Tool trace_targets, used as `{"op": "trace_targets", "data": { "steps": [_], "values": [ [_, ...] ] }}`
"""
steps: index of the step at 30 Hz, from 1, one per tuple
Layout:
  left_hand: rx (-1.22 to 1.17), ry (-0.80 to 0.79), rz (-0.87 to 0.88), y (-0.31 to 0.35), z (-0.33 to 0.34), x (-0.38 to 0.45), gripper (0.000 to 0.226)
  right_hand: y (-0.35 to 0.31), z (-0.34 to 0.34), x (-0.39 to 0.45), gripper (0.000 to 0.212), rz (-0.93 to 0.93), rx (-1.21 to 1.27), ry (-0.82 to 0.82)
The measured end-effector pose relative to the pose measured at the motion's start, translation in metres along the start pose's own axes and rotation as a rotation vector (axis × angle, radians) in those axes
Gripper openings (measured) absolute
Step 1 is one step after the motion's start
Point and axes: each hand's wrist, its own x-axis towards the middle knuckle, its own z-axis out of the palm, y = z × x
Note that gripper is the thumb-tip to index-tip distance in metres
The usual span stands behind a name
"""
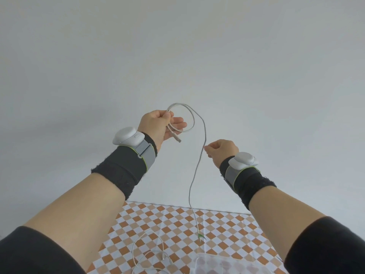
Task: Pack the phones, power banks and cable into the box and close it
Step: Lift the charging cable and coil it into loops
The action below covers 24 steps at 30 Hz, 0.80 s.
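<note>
The person is coiling a grey cable (194, 123) in the air, well above the desk (177, 220). The left hand (160, 125) is raised and curled round a gathered loop of it, thumb and fingers pinching the turns together, with one plug end dangling just below its palm. The right hand (221, 153) is sitting lower and to the side, its thumb and forefinger pinching the free run of the same cable a little way down from the loop.

From the right hand's pinch, the cable's loose tail is hanging almost straight down, its long axis near vertical, and its far end, with a small green tie (201, 236) on it, is dangling at or just above the checked desk below and between the two forearms. The next turn of the coil looks to depend on this: the slack lies beneath the right hand, so that hand is the nearer one to feed it up and across to the left hand, which is holding the coil.

Counted: one grey cable in the hands; one white cable (147, 252) lying in loose curves on the desk, below the left forearm; one clear plastic box (217, 264), partly cut off at the bottom edge, below and inward of the right forearm. Two wrist bands with white pods are showing, one on each arm. Any phones or power banks cannot be made out through the blurred box.
</note>
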Motion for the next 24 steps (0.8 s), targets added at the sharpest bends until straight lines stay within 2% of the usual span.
{"op": "trace_targets", "data": {
  "steps": [3,6,8,10,14,19,24],
  "values": [
    [-0.034,-0.038,0.041,0.003,0.0,0.0,0.016,-0.01,0.01,0.001,0.012,-0.03,0.054,-0.031],
    [-0.032,-0.066,0.068,0.007,-0.003,0.0,0.017,-0.017,0.027,-0.005,0.052,-0.026,0.066,-0.114],
    [-0.031,-0.073,0.083,0.01,-0.004,0.0,0.018,-0.018,0.037,-0.006,0.066,-0.004,0.021,-0.131],
    [-0.033,-0.069,0.099,0.015,-0.008,-0.001,0.018,-0.021,0.047,-0.008,0.063,0.004,0.002,-0.151],
    [-0.036,-0.056,0.125,0.022,-0.013,-0.001,0.018,-0.024,0.057,-0.011,0.02,-0.03,-0.061,-0.175],
    [0.039,0.001,0.162,0.022,-0.029,0.002,0.014,-0.036,0.067,-0.022,0.024,-0.087,-0.087,-0.288],
    [0.363,0.036,0.297,0.013,-0.049,0.007,0.011,-0.057,0.075,-0.042,0.028,-0.248,-0.197,-0.399]
  ]
}}
